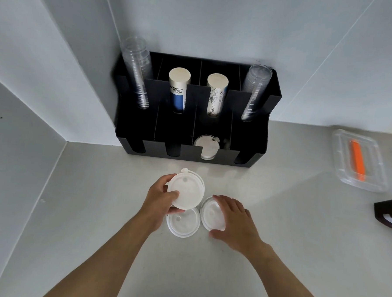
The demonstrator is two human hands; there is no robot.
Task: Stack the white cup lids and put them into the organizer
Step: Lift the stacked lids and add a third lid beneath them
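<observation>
My left hand [159,199] holds a small stack of white cup lids [186,190] tilted up just above the counter. Under it a second white lid [183,223] lies flat on the counter. My right hand [233,218] rests over a third white lid [211,214], thumb and fingers spread around its rim; whether it grips the lid I cannot tell. The black organizer [254,137] stands against the wall, and more white lids [206,146] sit in its third front slot from the left.
Clear cup stacks [136,72] [254,92] and paper cup stacks [177,88] [216,92] fill the organizer's back slots. A clear plastic container [358,161] with an orange item lies at the right. A dark object [389,215] sits at the right edge.
</observation>
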